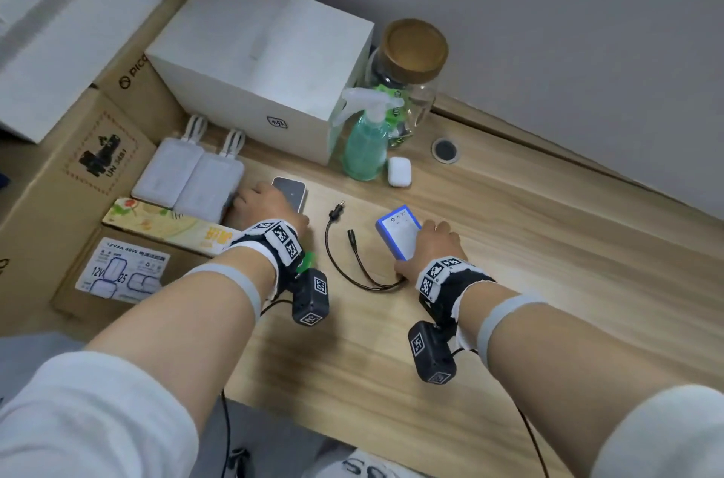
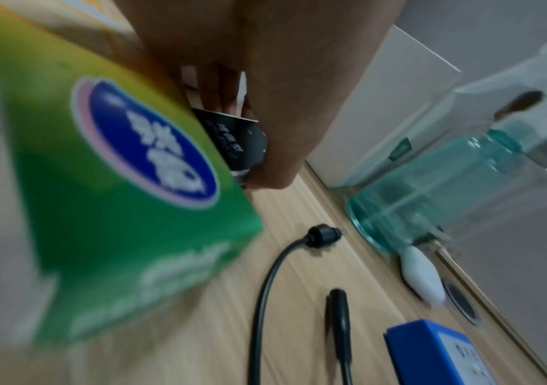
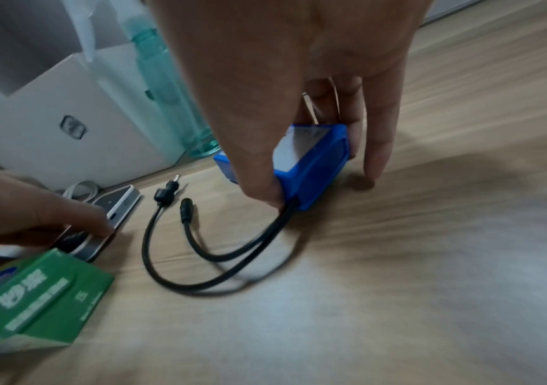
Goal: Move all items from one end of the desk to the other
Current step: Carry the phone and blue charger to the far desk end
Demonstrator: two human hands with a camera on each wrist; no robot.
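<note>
Early stage, by the look of it; nothing visibly relocated yet. Right hand [image 1: 429, 246] pinching blue pack [image 1: 399, 231], thumb on near edge, fingers [image 3: 376, 146] down the far side; pack tilted, partly off desk [image 1: 548, 281]. Twin cable [image 1: 344, 262] trailing left of that thumb, on the wood. Left hand [image 1: 270, 203] curled on dark device [image 1: 292, 191], thumb at its edge; device flat on desk. Left of those fingers: two power banks [image 1: 188, 180], green carton [image 2: 107, 182]. Beyond fingertips: earbud case [image 1: 399, 172], spray bottle [image 1: 366, 140], jar [image 1: 411, 66], white box [image 1: 258, 58]. All left to move.
</note>
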